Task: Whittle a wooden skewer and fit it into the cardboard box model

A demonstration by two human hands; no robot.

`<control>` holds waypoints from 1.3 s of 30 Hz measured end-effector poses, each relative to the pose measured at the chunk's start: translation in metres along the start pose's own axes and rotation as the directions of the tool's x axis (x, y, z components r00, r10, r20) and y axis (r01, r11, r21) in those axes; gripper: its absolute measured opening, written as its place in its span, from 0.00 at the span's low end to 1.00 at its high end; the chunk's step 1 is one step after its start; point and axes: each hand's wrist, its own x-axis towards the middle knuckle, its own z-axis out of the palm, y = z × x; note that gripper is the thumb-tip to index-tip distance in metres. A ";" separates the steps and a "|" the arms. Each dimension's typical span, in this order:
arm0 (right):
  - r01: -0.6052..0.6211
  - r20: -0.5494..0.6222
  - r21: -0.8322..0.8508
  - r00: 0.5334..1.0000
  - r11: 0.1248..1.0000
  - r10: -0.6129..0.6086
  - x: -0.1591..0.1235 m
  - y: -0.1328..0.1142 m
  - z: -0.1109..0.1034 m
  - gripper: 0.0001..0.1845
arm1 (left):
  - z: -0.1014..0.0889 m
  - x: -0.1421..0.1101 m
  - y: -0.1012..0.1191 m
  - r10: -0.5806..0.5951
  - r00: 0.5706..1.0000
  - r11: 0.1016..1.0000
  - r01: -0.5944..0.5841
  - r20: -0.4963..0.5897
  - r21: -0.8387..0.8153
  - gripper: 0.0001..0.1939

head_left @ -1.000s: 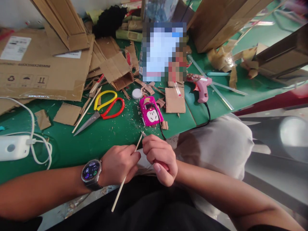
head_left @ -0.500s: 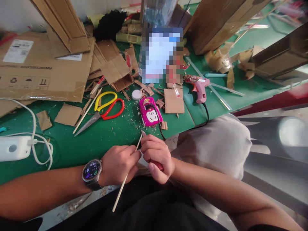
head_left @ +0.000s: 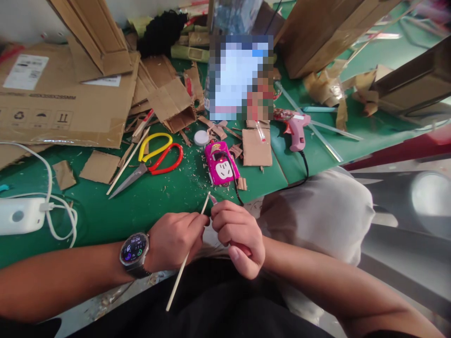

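Note:
My left hand point(head_left: 178, 239), with a watch point(head_left: 134, 251) on its wrist, is closed around a thin wooden stick point(head_left: 176, 286). The stick slants from near my body up to a tip just past the table's front edge. Close beside it, my right hand point(head_left: 239, 237) is wrapped around a small knife point(head_left: 213, 199). Only the short blade pokes out past the fingers, next to the stick's upper end; the handle is mostly hidden in the palm. Small pale shavings lie on the green table point(head_left: 169, 199) beyond both hands.
Scissors point(head_left: 148, 164) and another stick point(head_left: 128, 159) lie left of a pink socket block point(head_left: 221, 164). Right of it are a cardboard square point(head_left: 257, 148) and a pink glue gun point(head_left: 298, 129). A white power strip point(head_left: 21, 216) sits at left, cardboard boxes point(head_left: 317, 33) behind.
My right hand has shifted right and slightly toward my body, carrying the knife's blade a little off the stick's tip. My left hand and the stick have barely moved.

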 end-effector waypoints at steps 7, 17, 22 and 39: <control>0.000 0.000 0.005 1.000 1.000 0.000 0.000 0.000 0.002 0.05 | -0.001 0.002 0.000 0.020 1.000 0.999 -0.020 0.004 0.025 0.07; -0.011 0.008 -0.005 1.000 1.000 0.011 0.000 -0.001 0.006 0.07 | 0.000 0.000 -0.001 0.040 0.999 0.997 -0.039 -0.010 0.063 0.07; -0.011 0.007 -0.031 1.000 0.999 0.011 -0.001 0.002 0.008 0.07 | 0.000 0.000 -0.002 0.034 0.999 0.998 -0.034 0.004 0.060 0.07; -0.025 0.001 -0.035 1.000 0.999 0.025 0.000 -0.004 0.000 0.09 | 0.000 -0.001 0.000 0.027 1.000 0.997 -0.028 0.005 0.065 0.07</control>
